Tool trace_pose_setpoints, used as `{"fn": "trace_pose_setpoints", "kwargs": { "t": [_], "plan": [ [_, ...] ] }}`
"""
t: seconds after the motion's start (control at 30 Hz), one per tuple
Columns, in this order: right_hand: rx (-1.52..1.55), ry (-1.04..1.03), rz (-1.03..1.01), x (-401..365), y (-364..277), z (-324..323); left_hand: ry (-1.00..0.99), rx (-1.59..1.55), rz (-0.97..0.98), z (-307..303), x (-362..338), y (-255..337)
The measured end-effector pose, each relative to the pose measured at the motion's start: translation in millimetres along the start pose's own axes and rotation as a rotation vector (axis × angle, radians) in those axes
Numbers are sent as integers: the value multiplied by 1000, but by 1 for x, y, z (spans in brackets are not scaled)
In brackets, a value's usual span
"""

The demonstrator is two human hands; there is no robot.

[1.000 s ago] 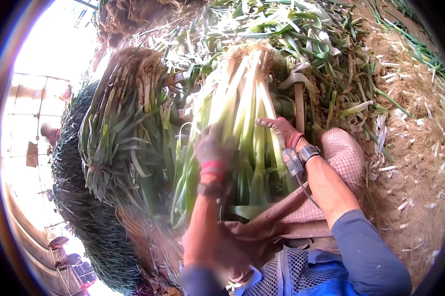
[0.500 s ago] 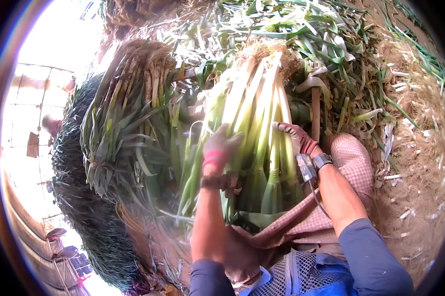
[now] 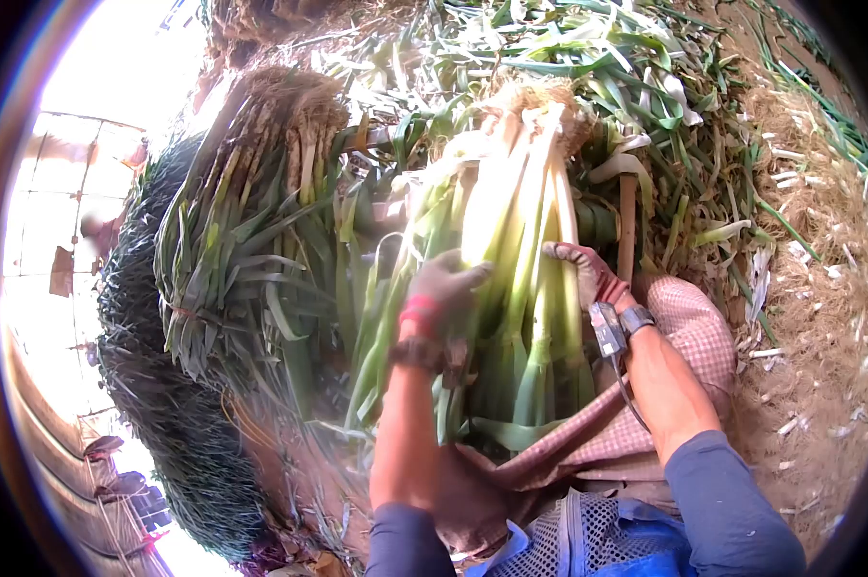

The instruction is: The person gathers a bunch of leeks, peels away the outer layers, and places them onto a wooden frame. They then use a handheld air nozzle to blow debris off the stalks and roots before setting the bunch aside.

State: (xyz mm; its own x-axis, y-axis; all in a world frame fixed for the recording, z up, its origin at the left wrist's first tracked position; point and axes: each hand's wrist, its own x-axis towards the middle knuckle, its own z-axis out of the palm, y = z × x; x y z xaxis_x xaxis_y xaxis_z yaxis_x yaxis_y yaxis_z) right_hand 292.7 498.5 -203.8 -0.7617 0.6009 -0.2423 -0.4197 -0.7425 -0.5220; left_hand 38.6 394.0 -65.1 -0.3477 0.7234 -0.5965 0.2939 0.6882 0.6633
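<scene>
Leeks (image 3: 520, 240): even support from both sides.
Root ends (image 3: 535, 101) point away from me, leaves toward the checked cloth (image 3: 612, 423). My left hand (image 3: 441, 293) lies at the left side, thumb spread; my right hand (image 3: 591, 273) is at the right edge, fingers bent. I cannot tell whether either grips. Light, matched pressure should limit bruising and splaying.

2 gloved hands (image 3: 443, 282), 2 sleeves (image 3: 735, 500), 1 checked cloth (image 3: 694, 327).
</scene>
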Motion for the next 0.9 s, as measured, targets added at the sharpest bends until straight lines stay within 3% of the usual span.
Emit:
{"fn": "trace_pose_setpoints", "kwargs": {
  "t": [0.03, 0.07, 0.1, 0.13, 0.2, 0.3, 0.37, 0.43, 0.5, 0.53, 0.57, 0.63, 0.7, 0.83, 0.9],
  "plan": [
    [-48, 68, 59, -6, 2, -9, -115, -170, 56, 4, -7, 0],
    [73, -10, 70, -10, 1, -11, -33, -134, 152, 14, -9, -10],
    [196, -87, 83, -16, -1, -11, -86, -82, 83, 14, -17, 1],
    [83, 110, 110, -21, -2, -11, -33, -96, 81, 20, -6, -12],
    [-41, 171, 57, -22, -1, -8, 106, -250, 12, 23, -14, -2],
    [-148, 192, 16, -18, 8, -19, 412, -578, 174, 14, 13, -29],
    [-220, 186, -31, -15, 8, -21, 597, -327, 189, -13, 14, -29],
    [-206, 248, 72, -20, -3, -2, 660, 410, 172, -35, 4, -19],
    [-232, 257, 51, -21, -1, -3, 408, 645, 42, -37, -2, -14],
    [-258, 264, 54, -21, -2, -4, 446, 800, 56, -33, -2, -16],
    [-283, 273, 58, -21, -2, -3, 445, 801, 57, -33, 0, -11],
    [-294, 266, 36, -23, -3, -4, 197, 705, -120, -34, 4, -3],
    [-302, 255, 10, -22, 0, -7, 298, 742, -32, -34, 12, -25],
    [-311, 291, 10, -21, 1, -7, 109, 383, -98, -41, 22, -55],
    [-281, 308, 56, -21, 0, -9, -56, -69, -189, -37, 34, -69]
  ]
}}
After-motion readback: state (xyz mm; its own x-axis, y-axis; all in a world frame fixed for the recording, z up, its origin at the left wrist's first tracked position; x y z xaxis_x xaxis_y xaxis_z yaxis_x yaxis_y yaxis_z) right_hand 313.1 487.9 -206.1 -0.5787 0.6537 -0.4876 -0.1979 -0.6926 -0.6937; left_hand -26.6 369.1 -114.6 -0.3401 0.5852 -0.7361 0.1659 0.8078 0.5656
